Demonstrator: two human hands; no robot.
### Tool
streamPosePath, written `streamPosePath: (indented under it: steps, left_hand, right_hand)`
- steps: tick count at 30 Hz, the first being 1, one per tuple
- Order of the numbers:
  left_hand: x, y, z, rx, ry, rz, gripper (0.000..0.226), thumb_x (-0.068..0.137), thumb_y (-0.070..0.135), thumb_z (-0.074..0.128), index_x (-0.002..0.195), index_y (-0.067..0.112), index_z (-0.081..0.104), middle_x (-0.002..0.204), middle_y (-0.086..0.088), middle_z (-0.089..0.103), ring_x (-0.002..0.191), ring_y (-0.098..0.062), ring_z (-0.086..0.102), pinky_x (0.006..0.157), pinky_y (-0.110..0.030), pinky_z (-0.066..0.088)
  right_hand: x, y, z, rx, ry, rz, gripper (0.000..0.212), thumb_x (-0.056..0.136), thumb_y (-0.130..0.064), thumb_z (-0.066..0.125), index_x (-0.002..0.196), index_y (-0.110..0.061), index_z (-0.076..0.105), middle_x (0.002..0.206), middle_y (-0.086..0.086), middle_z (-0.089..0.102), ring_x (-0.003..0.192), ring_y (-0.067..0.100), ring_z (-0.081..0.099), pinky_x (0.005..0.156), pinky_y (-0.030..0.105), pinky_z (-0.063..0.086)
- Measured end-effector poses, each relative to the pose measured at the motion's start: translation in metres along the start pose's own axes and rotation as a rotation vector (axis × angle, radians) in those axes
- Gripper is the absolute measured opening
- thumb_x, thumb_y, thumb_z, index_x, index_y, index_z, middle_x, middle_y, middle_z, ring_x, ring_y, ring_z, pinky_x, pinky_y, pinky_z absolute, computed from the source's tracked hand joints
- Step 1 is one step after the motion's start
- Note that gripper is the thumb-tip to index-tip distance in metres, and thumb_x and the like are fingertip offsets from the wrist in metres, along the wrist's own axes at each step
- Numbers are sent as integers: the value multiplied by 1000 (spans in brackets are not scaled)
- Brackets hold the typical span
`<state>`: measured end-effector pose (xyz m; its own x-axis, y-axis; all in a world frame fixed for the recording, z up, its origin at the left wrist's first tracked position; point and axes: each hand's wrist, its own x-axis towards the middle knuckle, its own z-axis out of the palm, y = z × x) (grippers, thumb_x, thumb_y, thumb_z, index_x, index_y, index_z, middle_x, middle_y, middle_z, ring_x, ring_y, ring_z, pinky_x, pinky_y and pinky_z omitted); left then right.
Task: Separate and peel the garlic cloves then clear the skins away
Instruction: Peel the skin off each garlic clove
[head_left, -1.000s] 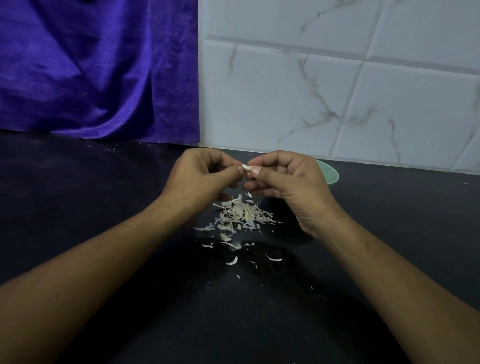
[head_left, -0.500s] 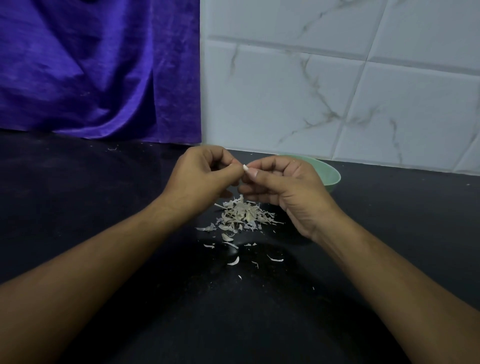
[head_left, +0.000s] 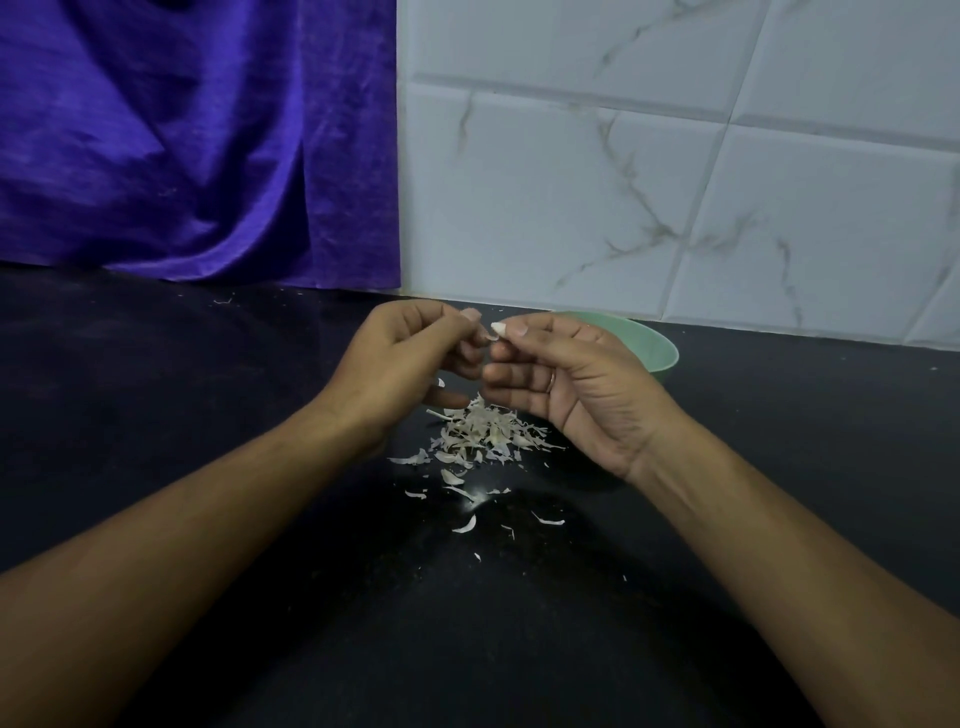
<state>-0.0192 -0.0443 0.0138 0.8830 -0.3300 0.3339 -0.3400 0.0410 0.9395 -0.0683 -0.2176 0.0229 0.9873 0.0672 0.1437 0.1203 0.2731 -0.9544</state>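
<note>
**Two-handed peeling under way**

Both the left hand (head_left: 410, 364) and right hand (head_left: 571, 384) are pinching a small garlic clove (head_left: 497, 328) with curled fingers, above the skins (head_left: 483, 436) lying near the green bowl (head_left: 660, 353). Short nail pulls are probably serving best, dropping scraps onto that pile.

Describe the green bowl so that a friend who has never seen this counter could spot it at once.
Start at the white, grey-veined tile wall, then drop to where it meets the black counter. The bowl sits there, partly hidden behind the person's right hand. It is the only pale green, round-rimmed thing, unlike the whitish heap of garlic skins nearer the camera.
</note>
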Motion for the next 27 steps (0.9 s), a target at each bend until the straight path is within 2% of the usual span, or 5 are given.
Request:
streamPosePath:
  steps: [3, 10, 18, 23, 27]
  left_hand:
    - [1, -2, -2, 3, -7, 34, 29, 100, 27, 67, 94, -1, 70, 84, -12, 68, 75, -15, 68, 68, -41, 62]
    - [1, -4, -4, 56, 24, 41, 6, 95, 7, 72, 100, 9, 74, 91, -15, 72, 81, -17, 71, 70, -41, 63]
    - [4, -10, -9, 273, 121, 113, 20, 81, 36, 88, 78, 19, 77, 75, -1, 75, 67, -12, 66, 70, -39, 59]
    - [3, -10, -8, 328, 141, 144, 43, 85, 49, 81, 67, 14, 65, 60, 4, 61, 60, -9, 55, 70, -47, 59]
    - [2, -10, -7, 368, 132, 154, 30, 92, 44, 75, 74, 20, 75, 72, 1, 74, 65, -15, 65, 70, -39, 55]
  right_hand:
    - [0, 1, 0, -12, 4, -4, 13, 87, -9, 69, 100, -4, 67, 81, 7, 74, 72, 18, 73, 77, 36, 63]
    - [0, -3, -3, -42, 81, -66, 11, 89, 4, 69, 96, -5, 67, 85, 11, 73, 74, 22, 74, 74, 37, 65]
    - [5, -24, -28, -457, 338, -402, 7, 90, 1, 74, 96, -4, 72, 78, 12, 72, 72, 22, 73, 78, 38, 63]
    - [10, -32, -58, -813, 517, -470, 11, 85, -8, 80, 85, -16, 72, 77, 7, 74, 76, 22, 73, 74, 30, 58]
    - [12, -30, -72, -1008, 608, -447, 9, 90, -16, 75, 84, -22, 78, 75, -14, 72, 70, -4, 64, 64, 5, 42]
